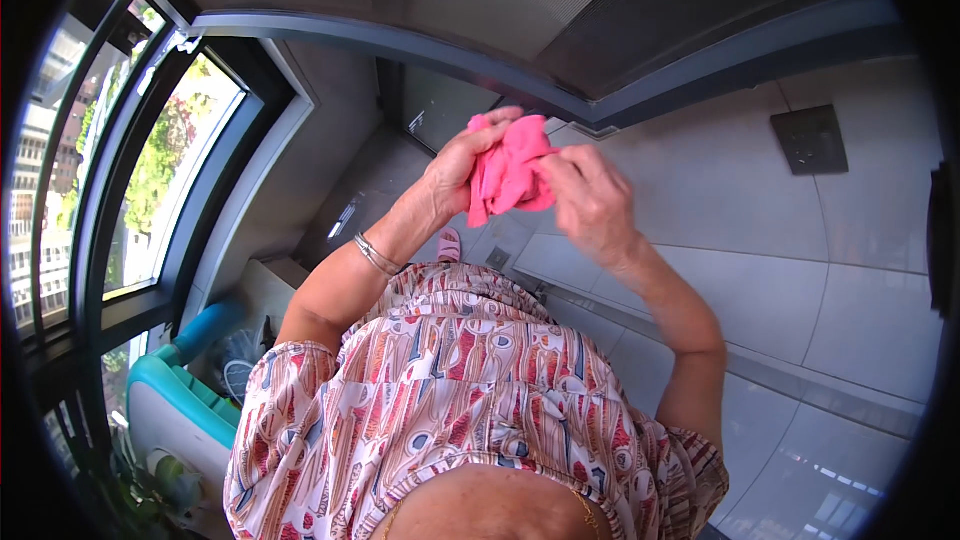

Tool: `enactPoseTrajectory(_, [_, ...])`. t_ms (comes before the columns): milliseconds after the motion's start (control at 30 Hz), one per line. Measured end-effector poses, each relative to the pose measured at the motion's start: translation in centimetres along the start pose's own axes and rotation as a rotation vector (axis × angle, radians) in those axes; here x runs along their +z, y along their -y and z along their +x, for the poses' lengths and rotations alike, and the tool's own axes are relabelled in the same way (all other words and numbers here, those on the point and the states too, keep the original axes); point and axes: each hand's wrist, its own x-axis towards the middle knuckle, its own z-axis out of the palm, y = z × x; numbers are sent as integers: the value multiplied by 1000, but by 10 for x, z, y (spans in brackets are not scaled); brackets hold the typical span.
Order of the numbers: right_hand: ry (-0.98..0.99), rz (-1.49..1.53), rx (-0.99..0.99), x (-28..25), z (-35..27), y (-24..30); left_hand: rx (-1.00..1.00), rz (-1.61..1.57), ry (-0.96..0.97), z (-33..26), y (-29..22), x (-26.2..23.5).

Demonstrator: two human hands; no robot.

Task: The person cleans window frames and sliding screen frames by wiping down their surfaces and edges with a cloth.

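Both hands were up in front of the chest, left hand [458,168] and right hand [592,202] each gripping the bunched-up pink cloth [510,176] between them, above the grey tiled floor [850,270].

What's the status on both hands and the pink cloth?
Left hand and right hand both gripping the bunched pink cloth, held up at chest height. Cloth off every surface. Nothing between the hands or in the way.

A short-sleeved patterned blouse [470,390] in pink, red and cream, with a silver bracelet [376,256] on the left wrist.
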Motion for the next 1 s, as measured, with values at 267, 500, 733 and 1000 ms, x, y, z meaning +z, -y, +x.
enactPoseTrajectory(267, [-23, 660, 127, 43, 35, 30, -74, -169, 13, -40, -4, -58])
enactPoseTrajectory(500, [-699, 435, 479, -8, -38, -35, 733, -76, 54, -104, -149, -3])
enactPoseTrajectory(733, [-672, 423, 577, 4, -4, -48, 1705, 1012, -641, -77, -236, 34])
enactPoseTrajectory(1000, [-707, 434, 585, 34, 26, -61, 1418, 1576, -404, -34, -93, 24])
